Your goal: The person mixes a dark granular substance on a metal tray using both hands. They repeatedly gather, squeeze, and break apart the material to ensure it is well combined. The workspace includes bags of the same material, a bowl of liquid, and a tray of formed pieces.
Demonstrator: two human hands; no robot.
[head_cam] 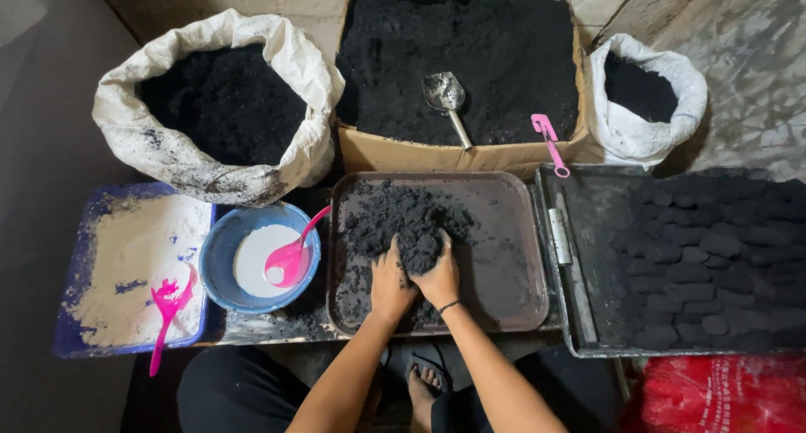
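Black mix (403,223) heaped on tray (504,307), hands (416,278) cupping it

The single head camera looks almost straight down from above, quite near, onto the brown rectangular plastic tray (512,257). It faces forward: the sacks lie beyond this tray, the person's knees below it.

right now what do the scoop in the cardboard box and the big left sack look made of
Scoop: looks like polished metal, silvery and reflective, dusted black. Left sack: seems woven plastic fabric, white and matte, its rolled rim creased and smudged with black powder.
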